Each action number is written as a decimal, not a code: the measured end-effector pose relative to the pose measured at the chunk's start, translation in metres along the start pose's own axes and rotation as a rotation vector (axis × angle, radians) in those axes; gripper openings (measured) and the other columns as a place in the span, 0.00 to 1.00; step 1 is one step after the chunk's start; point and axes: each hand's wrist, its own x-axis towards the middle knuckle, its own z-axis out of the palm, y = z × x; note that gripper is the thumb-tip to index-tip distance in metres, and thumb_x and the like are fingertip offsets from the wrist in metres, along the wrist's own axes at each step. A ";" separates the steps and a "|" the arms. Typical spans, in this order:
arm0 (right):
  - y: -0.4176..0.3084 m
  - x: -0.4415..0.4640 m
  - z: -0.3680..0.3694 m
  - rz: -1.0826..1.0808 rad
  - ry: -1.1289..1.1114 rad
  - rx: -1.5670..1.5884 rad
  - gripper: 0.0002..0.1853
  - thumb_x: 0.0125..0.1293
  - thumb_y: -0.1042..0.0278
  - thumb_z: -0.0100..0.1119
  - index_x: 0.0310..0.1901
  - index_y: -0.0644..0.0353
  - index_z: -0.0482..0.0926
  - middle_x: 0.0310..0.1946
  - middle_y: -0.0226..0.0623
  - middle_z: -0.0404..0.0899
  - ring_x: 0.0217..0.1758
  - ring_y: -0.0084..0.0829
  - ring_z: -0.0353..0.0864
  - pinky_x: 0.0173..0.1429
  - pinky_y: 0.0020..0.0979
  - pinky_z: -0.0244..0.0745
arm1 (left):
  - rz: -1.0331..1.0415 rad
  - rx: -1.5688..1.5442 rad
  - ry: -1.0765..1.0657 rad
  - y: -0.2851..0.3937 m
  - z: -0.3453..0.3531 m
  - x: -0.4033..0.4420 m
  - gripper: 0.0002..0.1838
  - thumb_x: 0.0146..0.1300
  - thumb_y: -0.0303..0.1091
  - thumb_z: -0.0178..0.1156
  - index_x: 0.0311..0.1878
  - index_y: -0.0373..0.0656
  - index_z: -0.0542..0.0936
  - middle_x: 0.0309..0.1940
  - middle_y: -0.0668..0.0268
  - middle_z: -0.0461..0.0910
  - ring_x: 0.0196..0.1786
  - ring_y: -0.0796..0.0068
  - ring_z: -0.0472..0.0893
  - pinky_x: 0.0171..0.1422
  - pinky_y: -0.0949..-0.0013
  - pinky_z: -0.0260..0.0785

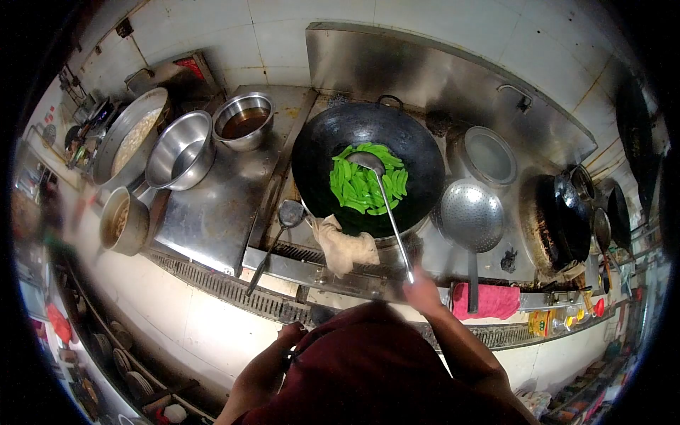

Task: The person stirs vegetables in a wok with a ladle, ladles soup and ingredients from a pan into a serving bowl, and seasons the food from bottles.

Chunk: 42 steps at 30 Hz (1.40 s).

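My right hand (423,293) is closed around the handle end of a long metal ladle (392,212). The ladle's bowl rests among bright green pea pods (354,188) in a large black wok (319,152). My left hand (292,334) is low beside my dark red top, near the stove's front edge; its fingers are too small and shadowed to make out. A beige cloth (341,246) drapes over the wok's near rim, left of the ladle handle. To its left lies a dark long-handled spatula (265,258).
A perforated strainer (473,216) sits right of the wok, near a round metal pot (487,156). A pink cloth (496,301) hangs at the front edge. Steel bowls (193,138), one with brown liquid (244,124), and a handled pot (138,227) stand left. Black pans (567,219) lean far right.
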 end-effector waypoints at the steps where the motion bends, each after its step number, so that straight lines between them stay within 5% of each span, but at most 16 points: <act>1: 0.000 0.000 0.000 0.013 -0.011 -0.002 0.23 0.62 0.61 0.53 0.50 0.68 0.59 0.27 0.60 0.78 0.30 0.59 0.79 0.36 0.54 0.75 | -0.003 0.014 0.000 -0.001 0.001 0.002 0.26 0.57 0.57 0.57 0.53 0.51 0.78 0.49 0.54 0.80 0.53 0.53 0.78 0.57 0.55 0.70; 3: -0.002 0.001 -0.001 0.025 -0.022 -0.005 0.23 0.62 0.61 0.53 0.50 0.68 0.59 0.27 0.60 0.78 0.31 0.59 0.79 0.37 0.54 0.75 | 0.004 0.023 0.001 -0.004 0.003 0.006 0.26 0.57 0.57 0.57 0.53 0.51 0.77 0.49 0.54 0.80 0.53 0.53 0.78 0.58 0.55 0.70; 5: -0.012 0.001 -0.009 0.148 -0.081 0.053 0.17 0.60 0.65 0.52 0.46 0.69 0.67 0.39 0.60 0.75 0.43 0.57 0.76 0.49 0.50 0.71 | 0.011 0.031 0.001 -0.009 0.006 0.010 0.26 0.58 0.57 0.56 0.53 0.51 0.77 0.50 0.54 0.79 0.53 0.53 0.78 0.58 0.55 0.70; 12: -0.015 0.000 -0.013 0.172 -0.111 0.032 0.19 0.60 0.64 0.52 0.47 0.70 0.66 0.40 0.60 0.75 0.44 0.56 0.77 0.50 0.48 0.72 | 0.001 0.055 -0.005 -0.003 0.003 0.005 0.26 0.57 0.56 0.57 0.53 0.51 0.77 0.49 0.55 0.80 0.54 0.53 0.78 0.58 0.55 0.69; 14: 0.000 0.001 0.000 0.070 -0.066 0.003 0.26 0.62 0.59 0.52 0.54 0.68 0.59 0.28 0.61 0.78 0.32 0.59 0.79 0.39 0.54 0.75 | 0.005 0.060 0.002 0.000 0.000 0.001 0.26 0.57 0.57 0.57 0.53 0.51 0.77 0.49 0.55 0.80 0.54 0.53 0.78 0.58 0.55 0.69; 42: -0.003 0.001 -0.002 0.084 -0.059 0.015 0.25 0.61 0.60 0.51 0.53 0.70 0.59 0.27 0.60 0.78 0.30 0.59 0.79 0.37 0.54 0.75 | 0.026 0.038 -0.023 -0.009 0.006 0.010 0.28 0.56 0.58 0.57 0.55 0.50 0.77 0.52 0.55 0.78 0.55 0.53 0.77 0.58 0.55 0.69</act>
